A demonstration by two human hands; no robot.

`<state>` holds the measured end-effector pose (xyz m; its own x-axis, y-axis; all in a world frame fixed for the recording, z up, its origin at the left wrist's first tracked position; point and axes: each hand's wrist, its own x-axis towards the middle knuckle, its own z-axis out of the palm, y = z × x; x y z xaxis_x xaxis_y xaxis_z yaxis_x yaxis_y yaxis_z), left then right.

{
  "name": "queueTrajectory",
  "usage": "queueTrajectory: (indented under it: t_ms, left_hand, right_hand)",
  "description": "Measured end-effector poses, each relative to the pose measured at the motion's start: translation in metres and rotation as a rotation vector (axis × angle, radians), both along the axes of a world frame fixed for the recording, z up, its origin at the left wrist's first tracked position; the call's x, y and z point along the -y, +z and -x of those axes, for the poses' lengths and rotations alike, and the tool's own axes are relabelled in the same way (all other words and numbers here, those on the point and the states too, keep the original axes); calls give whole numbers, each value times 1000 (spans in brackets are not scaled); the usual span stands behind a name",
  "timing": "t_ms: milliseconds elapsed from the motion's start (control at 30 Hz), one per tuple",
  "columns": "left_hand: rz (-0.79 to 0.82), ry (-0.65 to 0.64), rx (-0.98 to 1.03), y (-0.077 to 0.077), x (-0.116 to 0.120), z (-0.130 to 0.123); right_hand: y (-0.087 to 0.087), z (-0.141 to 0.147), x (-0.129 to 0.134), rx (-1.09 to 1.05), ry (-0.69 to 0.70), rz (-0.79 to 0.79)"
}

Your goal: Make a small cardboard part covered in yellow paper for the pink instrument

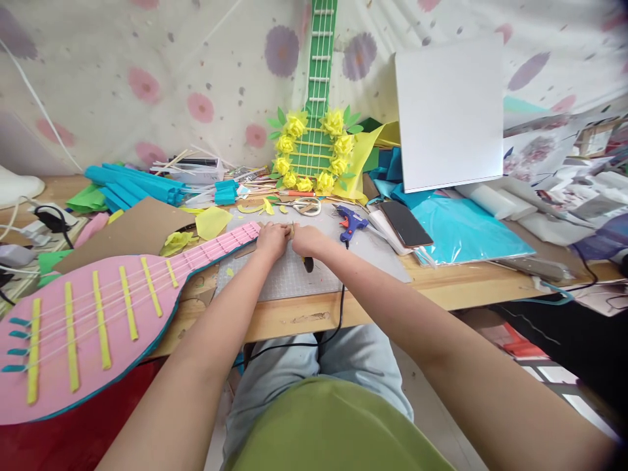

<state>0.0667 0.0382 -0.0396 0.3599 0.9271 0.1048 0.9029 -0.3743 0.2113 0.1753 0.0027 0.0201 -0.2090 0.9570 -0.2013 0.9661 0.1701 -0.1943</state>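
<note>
Over the grey cutting mat [314, 282] my two hands are close together. My left hand [273, 241] is closed, its fingers pressed on a small piece of brown cardboard [290, 229]. My right hand [307, 241] is curled into a fist beside it. The black end of a handle [308, 264] with a bit of yellow sticks out below this fist; the rest of the tool is hidden. Left of my hands, a pink paper lute [110, 314] with yellow strips and white strings lies with its neck pointing toward my left hand.
A blue glue gun [350, 222] rests right of my hands, its cord running over the table's front edge. Beyond stands a green lute [316, 140] ringed with yellow flowers. A phone [406, 224], white board [450, 118], blue paper [471, 229] and cardboard [130, 235] lie around.
</note>
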Motion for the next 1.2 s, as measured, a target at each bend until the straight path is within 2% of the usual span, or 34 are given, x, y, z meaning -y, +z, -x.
queueTrajectory:
  t_ms: [267, 700, 933, 1200]
  left_hand:
    - [6, 31, -72, 2, 0, -3]
    - [-40, 12, -93, -5, -3, -3]
    - [-37, 25, -93, -2, 0, -3]
    - [-45, 19, -71, -8, -5, -2]
  right_hand:
    - [-3, 1, 13, 165, 29, 51]
    - [-8, 2, 21, 167, 9, 65]
    - [-12, -1, 28, 190, 15, 63]
    - [-6, -1, 40, 204, 17, 114]
